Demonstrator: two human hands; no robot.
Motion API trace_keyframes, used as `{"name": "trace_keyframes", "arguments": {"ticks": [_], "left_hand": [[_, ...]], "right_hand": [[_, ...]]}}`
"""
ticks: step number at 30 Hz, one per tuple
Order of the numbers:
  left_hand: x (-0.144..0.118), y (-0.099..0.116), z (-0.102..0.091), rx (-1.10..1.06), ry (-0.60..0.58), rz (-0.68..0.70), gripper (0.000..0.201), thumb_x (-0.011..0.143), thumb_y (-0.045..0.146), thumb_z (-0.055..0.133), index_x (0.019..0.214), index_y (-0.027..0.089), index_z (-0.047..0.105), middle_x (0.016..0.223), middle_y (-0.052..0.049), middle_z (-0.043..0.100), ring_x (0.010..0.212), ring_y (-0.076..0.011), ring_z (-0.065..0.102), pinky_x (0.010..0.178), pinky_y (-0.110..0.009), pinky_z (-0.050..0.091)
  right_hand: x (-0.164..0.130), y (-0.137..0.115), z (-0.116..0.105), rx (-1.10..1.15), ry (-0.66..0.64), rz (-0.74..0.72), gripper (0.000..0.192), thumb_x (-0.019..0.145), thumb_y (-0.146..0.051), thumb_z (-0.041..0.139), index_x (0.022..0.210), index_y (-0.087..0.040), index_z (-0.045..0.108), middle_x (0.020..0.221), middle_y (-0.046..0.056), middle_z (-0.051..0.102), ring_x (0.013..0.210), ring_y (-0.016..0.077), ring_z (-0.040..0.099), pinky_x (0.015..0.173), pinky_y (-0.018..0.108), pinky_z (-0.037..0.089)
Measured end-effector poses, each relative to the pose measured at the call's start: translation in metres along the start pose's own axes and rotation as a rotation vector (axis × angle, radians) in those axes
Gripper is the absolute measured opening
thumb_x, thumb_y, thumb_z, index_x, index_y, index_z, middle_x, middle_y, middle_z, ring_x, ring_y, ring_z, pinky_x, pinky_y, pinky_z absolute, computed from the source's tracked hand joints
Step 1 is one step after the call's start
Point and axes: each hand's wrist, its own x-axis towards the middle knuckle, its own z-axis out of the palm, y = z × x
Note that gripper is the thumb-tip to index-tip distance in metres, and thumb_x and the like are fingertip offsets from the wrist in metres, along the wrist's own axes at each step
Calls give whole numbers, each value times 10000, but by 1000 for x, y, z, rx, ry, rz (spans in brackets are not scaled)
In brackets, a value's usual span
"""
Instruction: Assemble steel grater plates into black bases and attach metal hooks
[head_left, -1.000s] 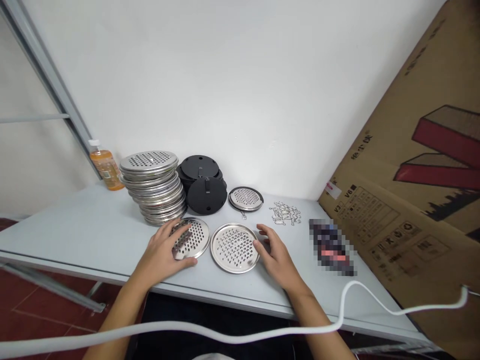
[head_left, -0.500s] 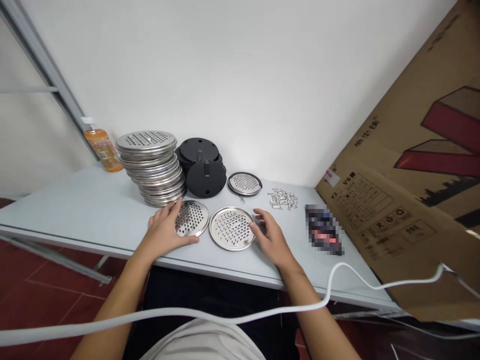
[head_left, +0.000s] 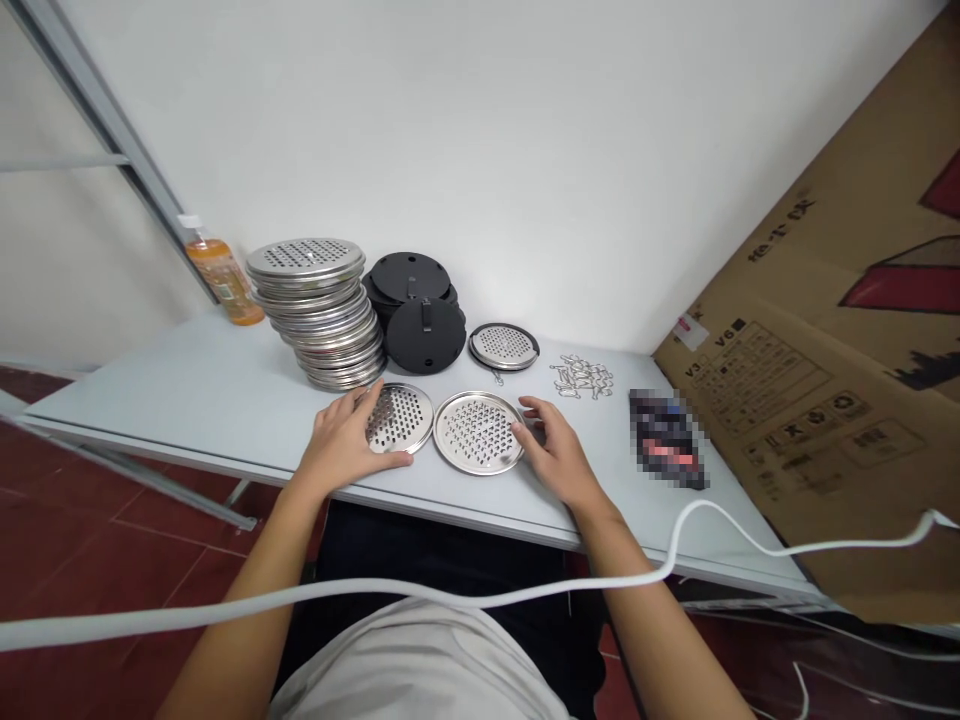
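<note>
We are sitting at a pale grey table (head_left: 172, 400), and a big cardboard box (head_left: 840, 340) is leaning over its right end. At the back of the table a tall stack of perforated steel discs (head_left: 319, 310) is standing, and just beside it, to the right, a smaller pile of black round plates (head_left: 418, 310) is leaning. An orange bottle (head_left: 223, 282) is standing far left near the wall. A white cable (head_left: 465, 598) is crossing in front of us, below the table edge.

Two perforated steel discs are lying flat near the front edge, side by side and almost touching. Our left hand (head_left: 341, 445) is resting on the left disc (head_left: 401, 417) — the fingers are spread apart and lying along its left rim, not clamped on it. Our right hand (head_left: 559, 460) is touching the right rim of the right disc (head_left: 480, 432), fingers also apart and slightly bent, with nothing gripped.

Behind the right disc a smaller disc with a dark rim (head_left: 504, 346) is lying, and further right a little heap of small metal clips (head_left: 581, 376) is sitting.
</note>
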Motion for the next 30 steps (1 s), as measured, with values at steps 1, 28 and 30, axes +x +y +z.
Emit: {"name": "trace_keyframes", "arguments": {"ticks": [1, 28, 30], "left_hand": [[0, 0, -1, -14, 7, 7, 1196, 629, 762, 717, 1590, 264, 209, 1504, -157, 418, 1360, -413, 392, 1115, -518, 298], [-3, 18, -4, -275, 190, 290, 1232, 523, 665, 853, 1546, 270, 291, 1531, -130, 367, 1422, -380, 343, 1193, -524, 287], [6, 32, -2, -305, 134, 344, 1244, 528, 676, 846, 1557, 272, 275, 1548, -127, 350, 1436, -375, 324, 1201, -516, 279]], "right_hand": [[0, 0, 0, -1, -3, 0, 443, 951, -483, 546, 1298, -208, 537, 1292, 131, 598, 1132, 262, 605, 1002, 447, 485], [1, 1, 2, -21, 33, -33, 394, 958, -457, 524, 1264, -216, 581, 1265, 125, 634, 1168, 287, 591, 998, 477, 481], [2, 1, 1, 37, 70, -18, 361, 966, -456, 513, 1218, -216, 610, 1219, 118, 662, 1108, 273, 622, 954, 459, 505]]}}
